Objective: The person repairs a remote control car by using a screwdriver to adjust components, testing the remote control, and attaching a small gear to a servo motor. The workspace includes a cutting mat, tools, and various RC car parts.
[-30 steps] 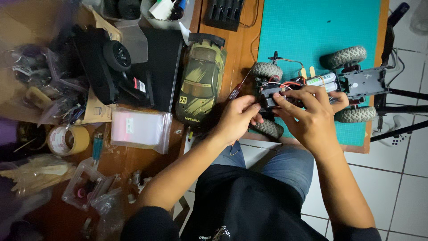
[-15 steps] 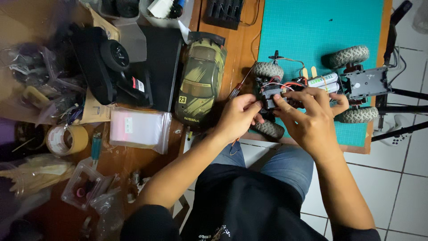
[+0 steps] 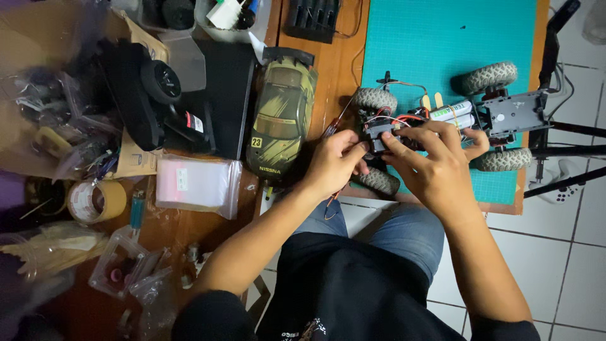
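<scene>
On the wooden surface (image 3: 202,227), right of centre on a teal mat (image 3: 442,44), the bare model-car chassis (image 3: 442,120) is steadied; a small black part (image 3: 377,134) is pinched by the left hand (image 3: 334,164) and the right hand (image 3: 435,164), both grips closed for fine work.

Head camera, steeply down, close above workbench (image 3: 315,82)

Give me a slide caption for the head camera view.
Both hands, left hand and right hand, work on an RC crawler chassis over a teal cutting mat.
</scene>
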